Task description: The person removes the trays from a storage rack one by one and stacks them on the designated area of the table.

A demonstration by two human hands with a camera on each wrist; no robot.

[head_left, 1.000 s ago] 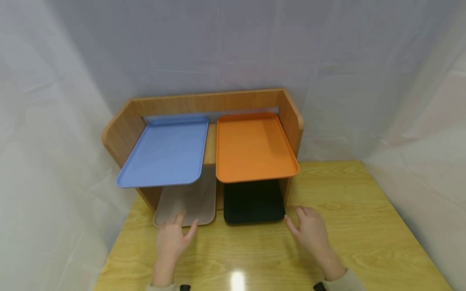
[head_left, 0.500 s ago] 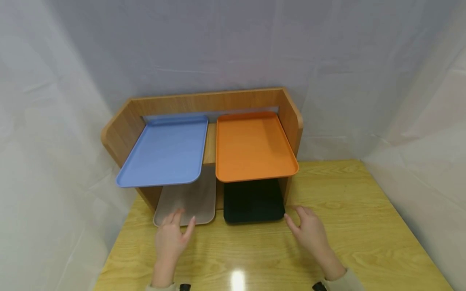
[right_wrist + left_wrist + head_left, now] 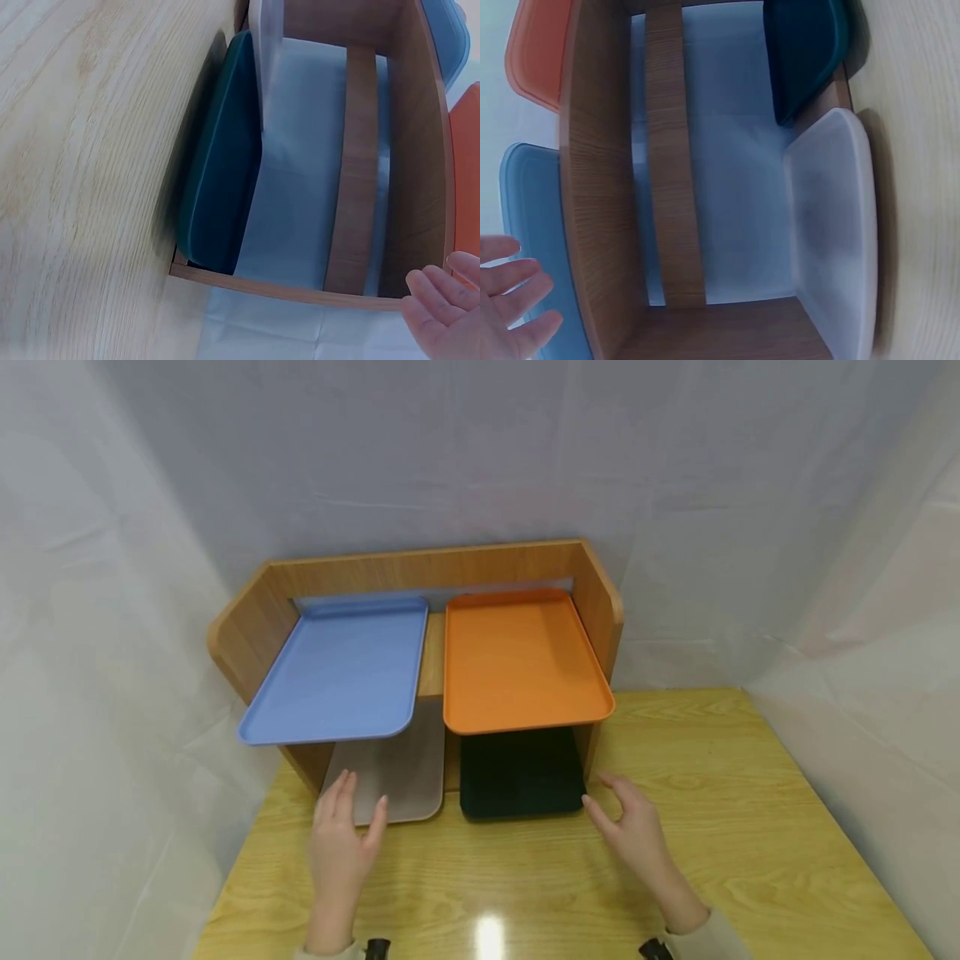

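Observation:
A wooden two-level shelf point(image 3: 420, 568) stands at the back of the table. A blue tray point(image 3: 337, 672) and an orange tray point(image 3: 521, 664) lie on its upper level. Below them a beige tray point(image 3: 401, 777) and a dark tray point(image 3: 521, 772) lie on the table. My left hand point(image 3: 341, 847) hovers open, fingers straight, over the beige tray's front left corner. My right hand point(image 3: 630, 827) is open beside the dark tray's front right corner, holding nothing. The beige tray point(image 3: 836, 225) and the dark tray point(image 3: 221, 195) also show in the wrist views.
The yellow wooden table point(image 3: 750, 827) stretches to the right of the shelf and toward me. White cloth point(image 3: 97, 652) hangs on the left, back and right sides.
My left hand has lifted and shifted left along the beige tray's front edge. My right hand has drifted slightly left and toward me. The trays have not moved.

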